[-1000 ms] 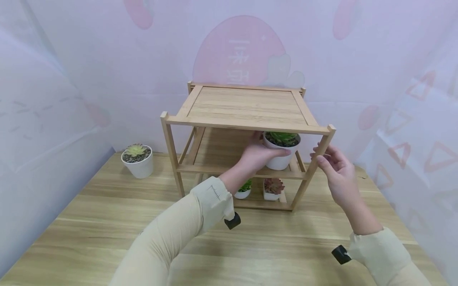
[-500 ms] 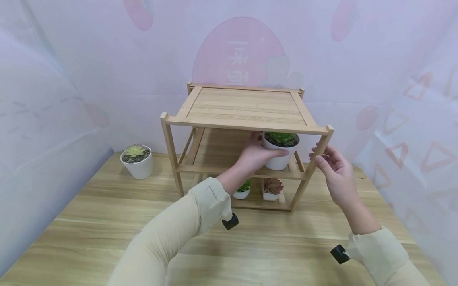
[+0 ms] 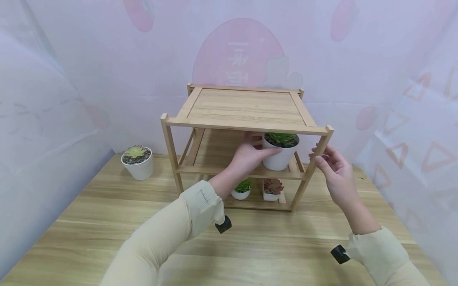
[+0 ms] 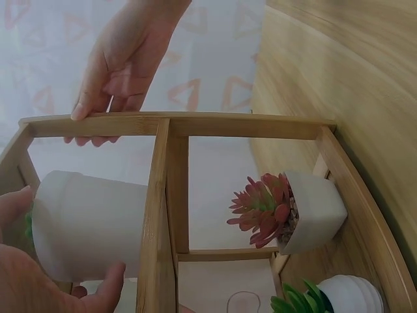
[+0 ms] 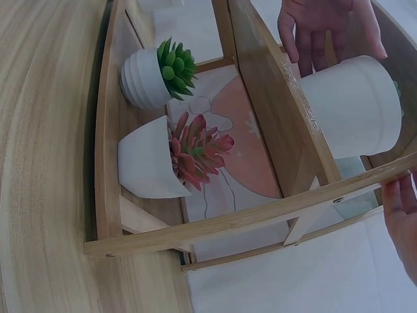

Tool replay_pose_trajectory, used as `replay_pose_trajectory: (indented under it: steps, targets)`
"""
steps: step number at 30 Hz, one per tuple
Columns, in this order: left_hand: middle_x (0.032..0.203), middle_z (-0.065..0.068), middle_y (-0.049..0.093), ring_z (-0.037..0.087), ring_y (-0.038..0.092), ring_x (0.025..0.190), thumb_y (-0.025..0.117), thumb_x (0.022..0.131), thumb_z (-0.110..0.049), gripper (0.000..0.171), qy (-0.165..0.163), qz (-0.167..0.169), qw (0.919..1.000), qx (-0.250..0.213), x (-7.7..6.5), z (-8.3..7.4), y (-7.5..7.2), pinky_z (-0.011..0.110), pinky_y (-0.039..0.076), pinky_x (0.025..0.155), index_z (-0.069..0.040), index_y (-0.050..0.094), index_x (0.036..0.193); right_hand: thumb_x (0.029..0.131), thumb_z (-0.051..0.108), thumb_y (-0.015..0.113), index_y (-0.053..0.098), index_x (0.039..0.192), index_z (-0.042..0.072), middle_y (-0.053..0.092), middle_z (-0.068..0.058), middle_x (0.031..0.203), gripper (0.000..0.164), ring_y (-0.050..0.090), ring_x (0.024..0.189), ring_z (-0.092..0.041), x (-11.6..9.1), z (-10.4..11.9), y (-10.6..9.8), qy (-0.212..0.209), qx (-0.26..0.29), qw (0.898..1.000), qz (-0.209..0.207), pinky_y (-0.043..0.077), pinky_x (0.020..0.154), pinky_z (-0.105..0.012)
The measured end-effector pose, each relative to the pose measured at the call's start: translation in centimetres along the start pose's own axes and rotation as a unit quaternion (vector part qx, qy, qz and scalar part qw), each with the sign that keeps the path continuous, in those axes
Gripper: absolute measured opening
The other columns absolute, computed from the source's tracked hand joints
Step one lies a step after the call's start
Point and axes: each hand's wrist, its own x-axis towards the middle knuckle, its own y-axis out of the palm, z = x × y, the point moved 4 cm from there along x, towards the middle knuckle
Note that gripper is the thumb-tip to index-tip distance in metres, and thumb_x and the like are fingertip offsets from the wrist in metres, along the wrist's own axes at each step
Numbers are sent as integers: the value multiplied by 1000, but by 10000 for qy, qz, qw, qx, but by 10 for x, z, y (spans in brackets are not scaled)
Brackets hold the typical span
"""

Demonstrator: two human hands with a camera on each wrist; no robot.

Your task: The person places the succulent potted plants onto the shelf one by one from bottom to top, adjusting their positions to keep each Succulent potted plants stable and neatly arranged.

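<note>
A white round pot with a green succulent (image 3: 278,158) stands upright on the middle shelf of a wooden rack (image 3: 247,105), at its right end. Beside the pot's left side is my left hand (image 3: 247,157), its fingers spread and relaxed; the thumb overlaps the pot's front in the head view. The right wrist view shows the left fingers (image 5: 318,45) straight, next to the pot's wall. My right hand (image 3: 338,174) holds the rack's front right post, thumb in front and fingertips behind it. The top of the succulent is hidden by the top board.
On the bottom shelf sit a red succulent in a square white pot (image 3: 271,196) and a green succulent in a ribbed white pot (image 3: 241,194). Another potted succulent (image 3: 140,169) stands on the wooden table (image 3: 272,250), left of the rack. Printed cloth (image 3: 143,67) surrounds the table.
My left hand has drawn leftward from the pot, its thumb covering less of the front. The pot remains in place on the middle shelf. My right hand keeps its hold on the post.
</note>
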Motion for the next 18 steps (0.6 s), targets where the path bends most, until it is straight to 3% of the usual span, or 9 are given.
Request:
replay_pose_trajectory:
  steps: [7, 18]
  targets:
    - [150, 14, 45, 35, 46, 137, 77, 92, -18, 76, 73, -54, 9999, -120, -9, -3, -11, 41, 47, 107, -9, 36, 154, 104, -1, 53, 59, 135, 10, 66, 1, 119, 33, 65, 109, -11, 0, 0, 0, 36, 0, 10000, -24, 51, 96, -18]
    - [146, 16, 52, 33, 51, 133, 70, 98, -20, 56, 525, 2, 9986, 6, -24, -5, -26, 41, 44, 110, -8, 48, 148, 105, -2, 52, 58, 137, 8, 66, 0, 120, 34, 65, 110, -12, -1, -1, 0, 7, 3, 10000, 28, 51, 96, -18]
